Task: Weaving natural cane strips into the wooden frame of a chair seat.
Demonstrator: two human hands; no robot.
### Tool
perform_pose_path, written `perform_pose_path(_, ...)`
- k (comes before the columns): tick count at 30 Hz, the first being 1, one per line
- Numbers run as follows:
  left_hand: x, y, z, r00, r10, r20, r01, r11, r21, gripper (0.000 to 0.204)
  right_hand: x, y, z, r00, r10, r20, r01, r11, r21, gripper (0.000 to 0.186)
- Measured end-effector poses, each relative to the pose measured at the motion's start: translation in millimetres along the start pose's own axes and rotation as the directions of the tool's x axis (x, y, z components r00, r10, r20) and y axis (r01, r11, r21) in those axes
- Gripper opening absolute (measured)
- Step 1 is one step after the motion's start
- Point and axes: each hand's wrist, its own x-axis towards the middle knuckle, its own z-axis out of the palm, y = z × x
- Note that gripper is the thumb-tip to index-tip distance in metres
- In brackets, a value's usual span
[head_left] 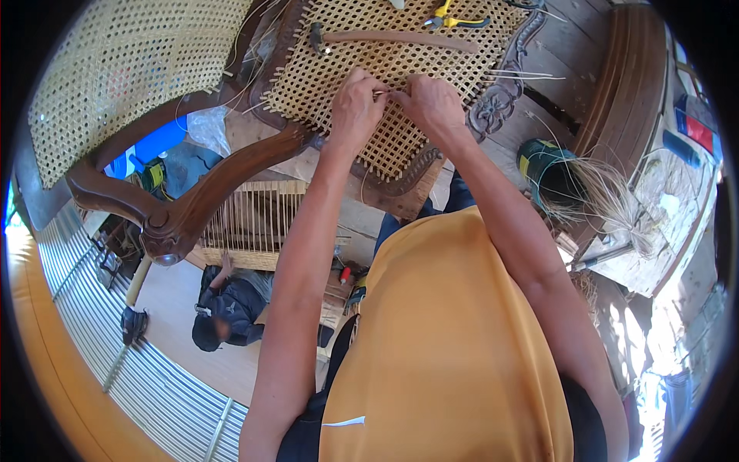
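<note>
A woven cane panel [392,146] in a carved dark wood frame [500,108] lies in front of me. My left hand [357,109] and my right hand [433,110] meet over its middle, fingers pinched close together. A thin piece, apparently a cane strand [380,93], shows at my left fingertips. What my right fingertips grip is hidden. Beyond my hands a hammer [400,37] with a wooden handle rests across the weave. Yellow-handled pliers [456,21] lie at the panel's far side. Loose strand ends [527,75] stick out past the right edge.
At left stands another caned chair part [138,69] with a curved wooden arm [223,177]. A dark green bucket [548,173] at right spills loose cane strands [608,200]. A person [235,308] in dark clothing works at a strung frame [250,219] at lower left.
</note>
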Motion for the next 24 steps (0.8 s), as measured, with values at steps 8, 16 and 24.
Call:
perform_pose_path(8,-16,-12,-24,0.972,-0.216,-0.087,0.222,0.973,0.061,0.013,-33,64,-69,0.986,0.119,-0.115,-0.128,0.989,-0.08,0.046)
perform_pose_path(16,-15,2,-41,0.751,-0.655,0.083,0.4,0.351,-0.847,0.022,-4,18,-6,0.912,-0.394,-0.11,0.39,0.919,-0.059,0.027)
perform_pose_path(24,-12,45,-43,0.931,-0.303,-0.204,0.348,0.904,0.248,0.027,28,18,-11,0.897,-0.383,0.222,0.418,0.898,-0.14,0.026)
